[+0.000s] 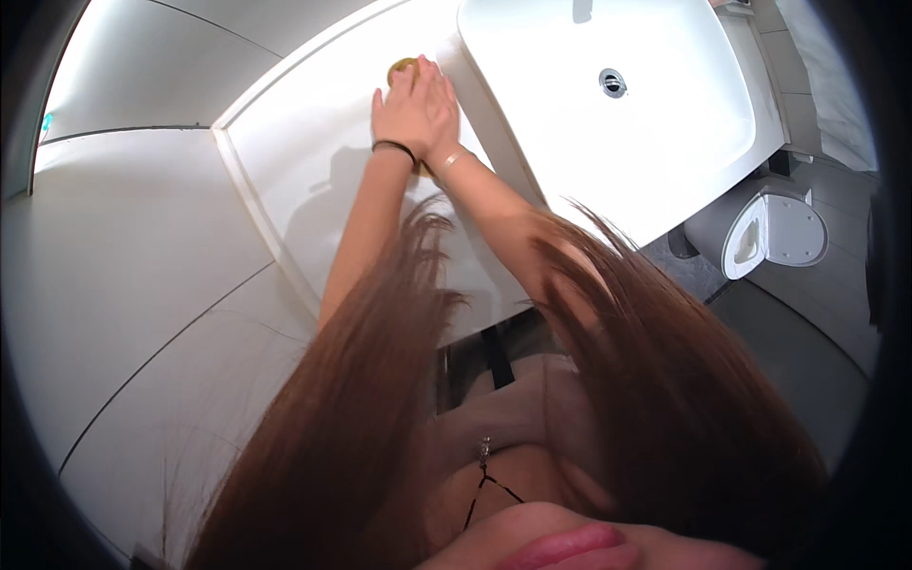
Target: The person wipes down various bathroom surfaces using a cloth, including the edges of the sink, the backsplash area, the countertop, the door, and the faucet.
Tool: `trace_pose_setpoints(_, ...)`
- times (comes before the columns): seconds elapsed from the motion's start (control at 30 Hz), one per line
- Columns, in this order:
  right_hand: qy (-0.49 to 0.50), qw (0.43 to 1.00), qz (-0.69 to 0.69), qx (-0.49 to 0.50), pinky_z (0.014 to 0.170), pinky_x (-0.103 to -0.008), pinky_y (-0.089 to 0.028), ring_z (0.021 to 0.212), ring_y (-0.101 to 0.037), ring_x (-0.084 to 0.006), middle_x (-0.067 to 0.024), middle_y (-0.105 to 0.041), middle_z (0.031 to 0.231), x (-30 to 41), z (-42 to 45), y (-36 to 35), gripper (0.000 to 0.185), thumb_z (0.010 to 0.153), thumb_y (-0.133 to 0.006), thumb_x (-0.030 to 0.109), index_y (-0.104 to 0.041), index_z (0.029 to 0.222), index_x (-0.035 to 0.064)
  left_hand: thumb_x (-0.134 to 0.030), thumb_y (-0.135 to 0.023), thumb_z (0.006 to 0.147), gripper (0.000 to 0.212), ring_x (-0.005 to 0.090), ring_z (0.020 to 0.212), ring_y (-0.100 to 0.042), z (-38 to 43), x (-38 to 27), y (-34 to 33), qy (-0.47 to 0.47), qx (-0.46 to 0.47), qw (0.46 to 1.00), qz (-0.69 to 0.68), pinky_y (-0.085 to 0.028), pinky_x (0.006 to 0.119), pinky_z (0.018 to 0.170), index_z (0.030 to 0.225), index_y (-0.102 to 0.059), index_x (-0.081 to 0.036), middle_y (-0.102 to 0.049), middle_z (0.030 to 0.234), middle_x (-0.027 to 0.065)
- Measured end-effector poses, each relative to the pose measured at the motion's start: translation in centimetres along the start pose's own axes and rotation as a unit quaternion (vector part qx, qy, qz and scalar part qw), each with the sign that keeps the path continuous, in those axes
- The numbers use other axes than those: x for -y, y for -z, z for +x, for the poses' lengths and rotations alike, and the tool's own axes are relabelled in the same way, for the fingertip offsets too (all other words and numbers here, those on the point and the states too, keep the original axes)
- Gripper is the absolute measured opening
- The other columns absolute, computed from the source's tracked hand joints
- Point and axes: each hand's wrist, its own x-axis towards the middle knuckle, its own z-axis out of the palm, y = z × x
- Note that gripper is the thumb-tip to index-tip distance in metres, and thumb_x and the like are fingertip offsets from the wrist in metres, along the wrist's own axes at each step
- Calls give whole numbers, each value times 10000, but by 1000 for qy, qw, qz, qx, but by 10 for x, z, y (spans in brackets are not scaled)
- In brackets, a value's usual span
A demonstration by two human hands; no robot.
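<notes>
My left hand [402,121], with a dark band round its wrist, lies palm down on the white countertop [349,135]. Beside it and partly overlapped with it is my right hand [445,117], which has a pale bracelet. Under both hands is a yellow-green cloth or pad [401,65]; one edge shows past the fingertips and another bit near the wrists. Both hands press it flat against the counter, and most of it is hidden beneath them. The white washbasin [670,164] with a metal drain [613,83] stands to the right of the hands.
A raised white edge [263,228] runs along the counter's left side, against large wall panels [142,235]. Long hair hangs over both forearms. A toilet [748,239] with its lid up stands on the right, below a white curtain or towel [830,85].
</notes>
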Motion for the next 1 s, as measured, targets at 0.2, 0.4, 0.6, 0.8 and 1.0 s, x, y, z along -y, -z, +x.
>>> trace_pose_setpoints(0.2,152,982,60,93,871,-352,-427,1093,-513,-225,-73,-544,1200,56,1,-45,359,871,-516,218,-506,1201,78,-353,-523,829,448,237,1166,-470,-6,52,21,179,55,967,174,-340,380,1017,1073,-647,1,-559,1192,116)
trace_pose_setpoints(0.4,289,915,158,234,823,-351,-454,1044,-541,-224,-70,-570,1156,71,-87,-15,341,863,-531,210,-525,1177,77,-309,-532,839,566,390,1178,-434,-170,42,-5,249,-38,965,78,-348,471,993,1260,-451,60,-433,1310,265)
trace_pose_setpoints(0.6,336,855,196,344,775,-350,-480,995,-570,-222,-68,-597,1112,22,-172,51,324,855,-546,202,-545,1154,75,-293,-560,824,727,424,1186,-430,-277,-38,-58,226,1,952,206,-368,469,983,1381,-280,83,-379,1350,289)
trace_pose_setpoints(0.8,298,820,312,377,727,-349,-507,947,-598,-221,-65,-624,1068,-12,-191,119,307,848,-561,194,-564,1130,73,-353,-503,897,571,393,1062,-526,-271,-116,-36,251,16,966,-65,-416,443,930,1351,-371,-32,-492,1256,237)
trace_pose_setpoints(1.0,-16,651,529,544,729,-337,-503,817,-624,-194,-79,-655,871,-43,-100,205,189,811,-564,43,-632,988,35,-399,-378,991,461,208,931,-590,-212,-113,23,345,-42,838,-421,-464,351,812,1191,-501,-2,-627,967,110)
